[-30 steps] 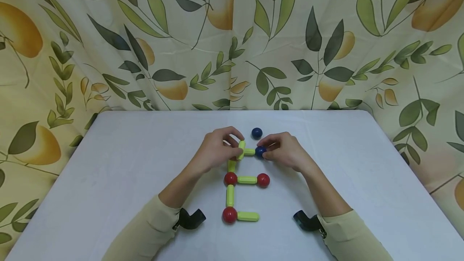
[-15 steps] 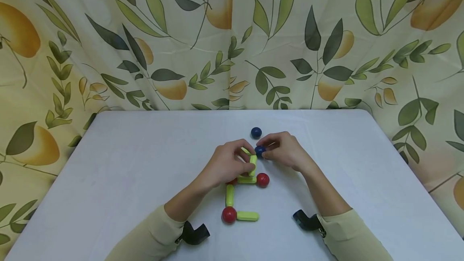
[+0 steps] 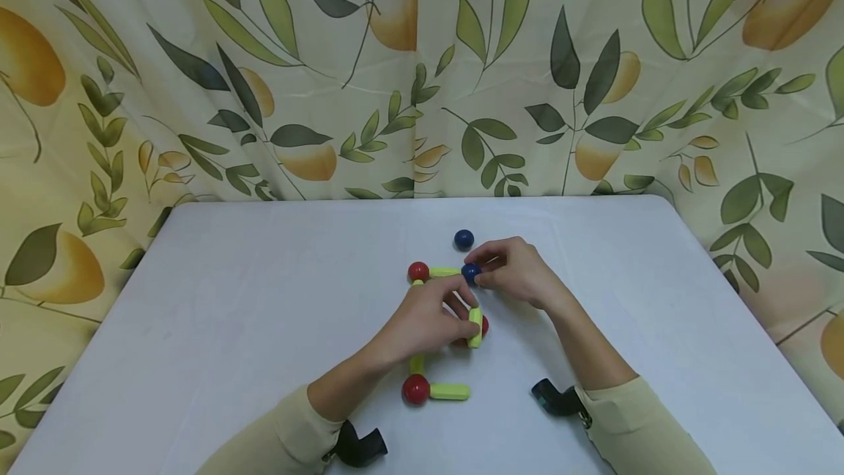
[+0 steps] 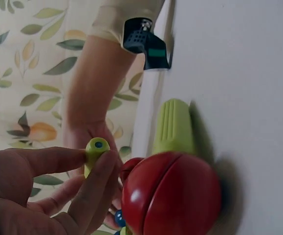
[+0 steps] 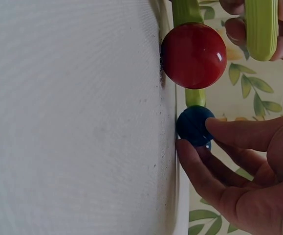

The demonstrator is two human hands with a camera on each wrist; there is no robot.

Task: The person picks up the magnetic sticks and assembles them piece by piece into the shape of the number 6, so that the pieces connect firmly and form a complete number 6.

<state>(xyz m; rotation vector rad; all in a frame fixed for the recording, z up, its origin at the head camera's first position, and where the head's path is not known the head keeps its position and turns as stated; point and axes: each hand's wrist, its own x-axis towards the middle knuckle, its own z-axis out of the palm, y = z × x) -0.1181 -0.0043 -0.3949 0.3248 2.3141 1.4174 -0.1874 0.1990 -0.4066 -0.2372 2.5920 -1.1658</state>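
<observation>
My left hand (image 3: pixel 428 317) pinches a lime-green rod (image 3: pixel 475 328) between thumb and fingers, over the middle of a rod-and-ball frame. A small blue dot shows in the end of this rod in the left wrist view. My right hand (image 3: pixel 519 274) pinches a blue ball (image 5: pixel 194 126) at the right end of the frame's top green rod (image 3: pixel 445 272). A red ball (image 3: pixel 418 271) forms the top left corner, another red ball (image 3: pixel 416 390) the bottom left. From the latter a green rod (image 3: pixel 450 391) points right. My left hand partly hides the middle red ball (image 3: pixel 485 325).
A second blue ball (image 3: pixel 464 240) lies loose just beyond my right hand. The white table (image 3: pixel 264 277) ends at the back before a leaf-and-fruit patterned curtain (image 3: pixel 369 94). Dark wrist cameras jut inward from both sleeves, the left camera (image 3: pixel 361 447) low over the table.
My left hand has carried the green rod from the frame's top left corner rightward and toward me, uncovering the top red ball. My right hand has stayed at the blue ball.
</observation>
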